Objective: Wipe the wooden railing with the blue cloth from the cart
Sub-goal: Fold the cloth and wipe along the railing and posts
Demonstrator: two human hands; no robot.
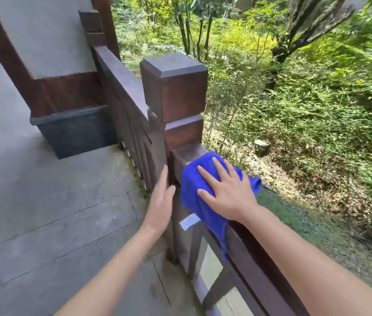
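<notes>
Bright daylight; foliage (317, 65) smears with blur toward the warped right edge.

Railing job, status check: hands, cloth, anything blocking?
Right hand flat, pressing cloth on rail. Left hand open beside post, empty. Post just ahead of cloth; nothing else blocking.

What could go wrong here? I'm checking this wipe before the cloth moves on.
1. The right hand lies flat and open on the cloth rather than gripping it. Part of the cloth hangs off the rail's outer side, so it could slip down toward the ground beyond.
2. The cloth sits right next to the post, so a forward stroke may jam fingers against it.
3. The left hand holds nothing, so it gives no bracing.
</notes>
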